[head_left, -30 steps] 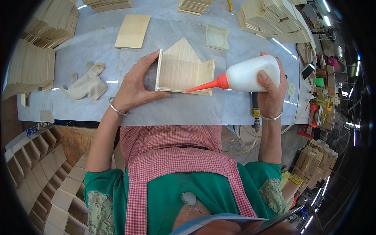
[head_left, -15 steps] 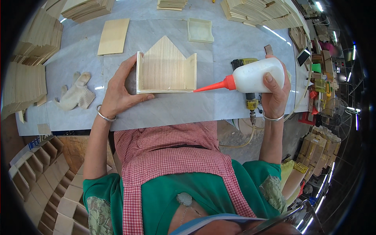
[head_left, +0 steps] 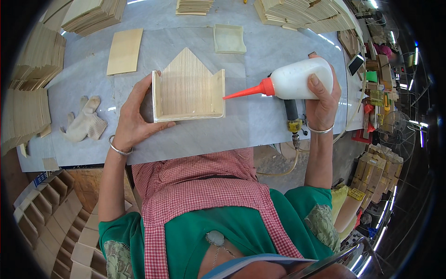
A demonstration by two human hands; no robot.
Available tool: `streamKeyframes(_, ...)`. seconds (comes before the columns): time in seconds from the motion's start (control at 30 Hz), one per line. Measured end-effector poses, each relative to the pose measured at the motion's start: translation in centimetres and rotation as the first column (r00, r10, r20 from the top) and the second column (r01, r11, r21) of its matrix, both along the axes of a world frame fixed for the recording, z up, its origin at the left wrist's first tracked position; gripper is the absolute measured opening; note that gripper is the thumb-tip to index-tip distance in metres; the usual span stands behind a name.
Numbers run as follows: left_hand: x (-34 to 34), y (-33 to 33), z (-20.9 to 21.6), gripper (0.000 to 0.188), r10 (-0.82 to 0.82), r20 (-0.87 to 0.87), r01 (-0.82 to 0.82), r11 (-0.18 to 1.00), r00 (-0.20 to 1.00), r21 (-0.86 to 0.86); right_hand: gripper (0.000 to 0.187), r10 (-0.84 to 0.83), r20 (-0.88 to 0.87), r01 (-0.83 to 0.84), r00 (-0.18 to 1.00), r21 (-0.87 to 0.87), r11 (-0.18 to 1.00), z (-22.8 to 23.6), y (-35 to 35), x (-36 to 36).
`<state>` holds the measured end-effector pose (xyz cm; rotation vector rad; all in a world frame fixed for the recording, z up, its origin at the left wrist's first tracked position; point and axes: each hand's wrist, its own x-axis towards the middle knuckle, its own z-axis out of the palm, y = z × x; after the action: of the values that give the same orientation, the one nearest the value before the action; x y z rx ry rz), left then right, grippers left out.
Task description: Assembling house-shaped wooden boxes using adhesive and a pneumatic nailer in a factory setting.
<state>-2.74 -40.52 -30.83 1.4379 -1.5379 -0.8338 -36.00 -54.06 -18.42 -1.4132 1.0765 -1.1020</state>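
Pale wooden house-shaped box [head_left: 188,90] lies flat on grey table [head_left: 260,125], left hand [head_left: 132,116] fingers clasping its left wall. Right hand [head_left: 320,100] grips white glue bottle [head_left: 297,81], orange nozzle at right wall.

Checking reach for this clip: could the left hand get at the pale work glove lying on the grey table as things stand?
Probably yes. The left hand grips the house-shaped wooden box, but the pale work glove lies just beside it on the grey table, nothing between; it would have to let go first.

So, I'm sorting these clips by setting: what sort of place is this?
Likely a small woodcraft workshop: stacks of cut wooden panels line the table, and the right hand aims a glue bottle at a house-shaped wooden box.
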Motion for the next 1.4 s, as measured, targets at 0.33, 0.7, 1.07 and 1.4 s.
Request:
streamKeyframes(0.33, -0.2, 0.1, 0.1, 0.101, -0.007, -0.007, 0.006, 1.0, 1.0, -0.007, 0.049, -0.016, 0.047, 0.017, 0.999, -0.021, 1.0, -0.7, -2.6, 0.6)
streamKeyframes(0.7, 1.1, 0.3, 1.0, 0.098, -0.02, 0.053, 0.02, 1.0, 0.998, 0.01, 0.037, -0.06, 0.174, 0.055, 0.983, 0.033, 0.998, -3.5, -6.2, 0.4)
streamKeyframes(1.07, 8.0, -2.7, 9.6, 0.072, 0.271, 0.449, -0.193, 0.958, 0.852, -0.212, 0.068, -0.069, -0.093, 0.097, 0.993, 0.337, 0.937, -10.6, -13.8, -3.0)
streamKeyframes(1.4, 15.9, -16.1, 10.9, 0.103, 0.339, 0.865, -0.617, 0.786, 0.369, -0.045, 0.058, -0.088, -0.362, 0.146, 0.928, 0.136, 0.98, -12.5, -14.8, -2.6)
